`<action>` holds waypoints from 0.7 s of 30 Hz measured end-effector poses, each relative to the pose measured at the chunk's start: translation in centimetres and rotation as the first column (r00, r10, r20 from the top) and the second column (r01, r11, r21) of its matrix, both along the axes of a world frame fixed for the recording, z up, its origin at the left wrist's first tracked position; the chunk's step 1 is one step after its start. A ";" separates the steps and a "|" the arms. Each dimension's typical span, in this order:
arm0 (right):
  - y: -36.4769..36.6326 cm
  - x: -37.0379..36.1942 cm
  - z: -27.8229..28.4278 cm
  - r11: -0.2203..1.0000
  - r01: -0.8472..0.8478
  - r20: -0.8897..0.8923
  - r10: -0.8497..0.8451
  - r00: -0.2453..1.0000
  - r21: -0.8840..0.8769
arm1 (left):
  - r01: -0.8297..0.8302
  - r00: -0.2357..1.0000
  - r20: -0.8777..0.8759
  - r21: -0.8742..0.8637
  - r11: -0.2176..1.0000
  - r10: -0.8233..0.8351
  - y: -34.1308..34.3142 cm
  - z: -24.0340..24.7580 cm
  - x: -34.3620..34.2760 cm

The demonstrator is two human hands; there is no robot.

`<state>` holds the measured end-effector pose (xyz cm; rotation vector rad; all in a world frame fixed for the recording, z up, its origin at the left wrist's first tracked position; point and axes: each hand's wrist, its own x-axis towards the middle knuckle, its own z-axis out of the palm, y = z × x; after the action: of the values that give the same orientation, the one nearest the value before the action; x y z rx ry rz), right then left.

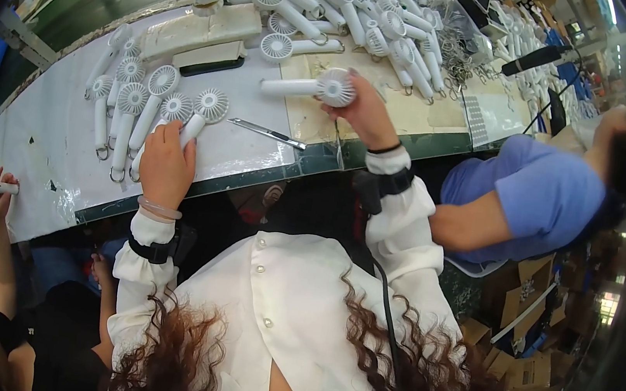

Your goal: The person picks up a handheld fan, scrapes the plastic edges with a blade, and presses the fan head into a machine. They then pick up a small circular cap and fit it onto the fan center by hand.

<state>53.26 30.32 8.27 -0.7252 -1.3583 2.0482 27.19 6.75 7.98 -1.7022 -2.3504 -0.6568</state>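
Observation:
My right hand (366, 112) grips a white handheld fan (291, 87) by its round slotted head, above the worktable, with the handle pointing left. My left hand (166, 166) is closed around the handle of another fan (211, 105), whose head shows above the fingers. Beside that hand lies a group of several white fans (131, 99), handles toward me and metal rings at some ends. Between my hands a utility knife (266, 133) rests on the white sheet. How far the left fingers wrap round the handle is partly hidden.
A large pile of fans (343, 12) covers the far side of the worktable (221, 183), with loose metal rings (463, 54) at its right. A dark-edged tray (212, 58) lies ahead. A co-worker in blue (524, 194) sits at right; other people's hands (4, 193) are at left.

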 end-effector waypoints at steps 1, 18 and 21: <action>0.2 -0.9 -0.1 0.997 -0.068 0.025 0.069 0.997 -0.044 | 0.000 1.000 0.001 0.014 1.000 0.000 0.1 -0.1 0.0; 1.2 -2.3 2.3 0.841 -0.197 0.565 -0.148 0.812 0.504 | -0.075 0.997 -0.005 0.012 0.997 0.075 0.9 0.0 0.1; 1.9 -1.6 1.9 0.581 -0.336 0.510 -0.165 0.844 0.742 | -0.093 0.995 0.033 0.037 0.995 0.092 1.2 0.6 0.5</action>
<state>51.67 32.23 10.13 -0.7997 -2.4505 1.0035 27.73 7.95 8.61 -1.5679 -2.4044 -0.7128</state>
